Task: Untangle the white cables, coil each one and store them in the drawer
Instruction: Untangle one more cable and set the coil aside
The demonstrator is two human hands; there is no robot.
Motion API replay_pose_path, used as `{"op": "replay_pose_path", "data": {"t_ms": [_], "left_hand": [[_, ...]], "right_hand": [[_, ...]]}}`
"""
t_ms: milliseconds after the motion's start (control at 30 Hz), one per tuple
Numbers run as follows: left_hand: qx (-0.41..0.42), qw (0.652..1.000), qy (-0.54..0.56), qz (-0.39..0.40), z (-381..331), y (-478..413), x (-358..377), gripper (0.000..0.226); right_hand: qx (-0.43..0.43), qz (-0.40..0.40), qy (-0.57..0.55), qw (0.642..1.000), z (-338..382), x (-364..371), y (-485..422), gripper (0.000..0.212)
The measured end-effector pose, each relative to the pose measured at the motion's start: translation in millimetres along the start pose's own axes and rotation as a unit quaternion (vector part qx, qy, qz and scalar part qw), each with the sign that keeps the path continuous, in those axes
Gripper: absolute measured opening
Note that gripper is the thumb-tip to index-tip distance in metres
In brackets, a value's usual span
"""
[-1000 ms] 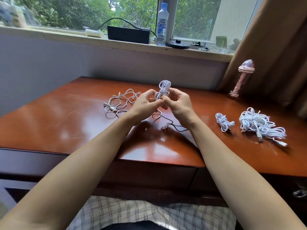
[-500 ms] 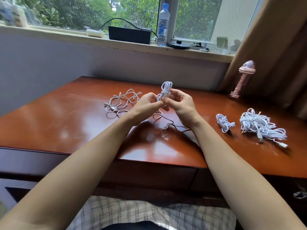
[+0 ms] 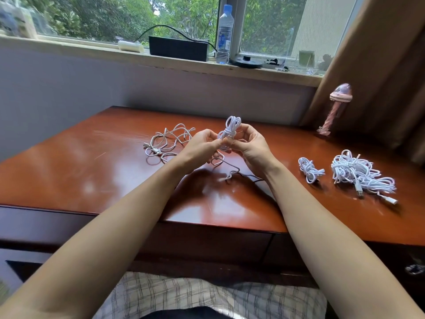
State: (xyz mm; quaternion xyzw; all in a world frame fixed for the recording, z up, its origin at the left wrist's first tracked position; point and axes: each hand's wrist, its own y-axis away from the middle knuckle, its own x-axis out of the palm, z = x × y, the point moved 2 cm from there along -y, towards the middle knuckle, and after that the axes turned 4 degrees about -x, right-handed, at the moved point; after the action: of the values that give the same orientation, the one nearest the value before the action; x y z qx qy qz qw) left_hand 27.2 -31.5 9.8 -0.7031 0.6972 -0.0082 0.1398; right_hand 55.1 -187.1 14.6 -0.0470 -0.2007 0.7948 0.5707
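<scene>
I hold a half-wound white cable bundle (image 3: 230, 128) upright above the glossy reddish-brown wooden desk (image 3: 69, 171). My left hand (image 3: 201, 147) pinches its lower part, and my right hand (image 3: 251, 149) grips it with curled fingers from the opposite side. The bundle's free tail drops to the desk. A loose white cable (image 3: 167, 141) lies beside my left hand. A small coiled white cable (image 3: 309, 169) and a tangled white cable heap (image 3: 358, 174) lie to the right, apart from both hands.
</scene>
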Motion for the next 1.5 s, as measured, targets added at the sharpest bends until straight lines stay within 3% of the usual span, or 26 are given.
{"op": "replay_pose_path", "data": {"t_ms": [300, 533, 767, 967, 1200, 1333, 1500], "left_hand": [[0.019, 0.996, -0.045, -0.073, -3, 0, -4, 0.01], [-0.004, 0.999, 0.003, -0.046, -4, 1, -2, 0.019], [-0.023, 0.997, 0.055, -0.04, -3, 0, -1, 0.03], [0.018, 0.997, -0.019, -0.07, 1, -2, 0, 0.01], [0.06, 0.994, -0.041, -0.083, 0, -3, -1, 0.021], [0.094, 0.992, -0.059, -0.065, 0, -1, 4, 0.042], [0.141, 0.981, -0.098, -0.094, -11, -7, 9, 0.038]], "right_hand": [[0.003, 0.012, -0.044, 0.999, 3, 3, 0, 0.049], [0.004, 0.003, -0.028, 1.0, 4, 1, 1, 0.034], [-0.014, -0.011, -0.013, 1.0, 6, 1, 3, 0.031], [-0.019, -0.017, 0.0, 1.0, 7, 0, 3, 0.03], [-0.012, -0.015, 0.024, 1.0, 9, -4, 3, 0.031], [-0.021, -0.035, 0.083, 0.996, 11, -9, 2, 0.032], [-0.015, -0.028, 0.194, 0.98, 29, -24, 3, 0.031]]}}
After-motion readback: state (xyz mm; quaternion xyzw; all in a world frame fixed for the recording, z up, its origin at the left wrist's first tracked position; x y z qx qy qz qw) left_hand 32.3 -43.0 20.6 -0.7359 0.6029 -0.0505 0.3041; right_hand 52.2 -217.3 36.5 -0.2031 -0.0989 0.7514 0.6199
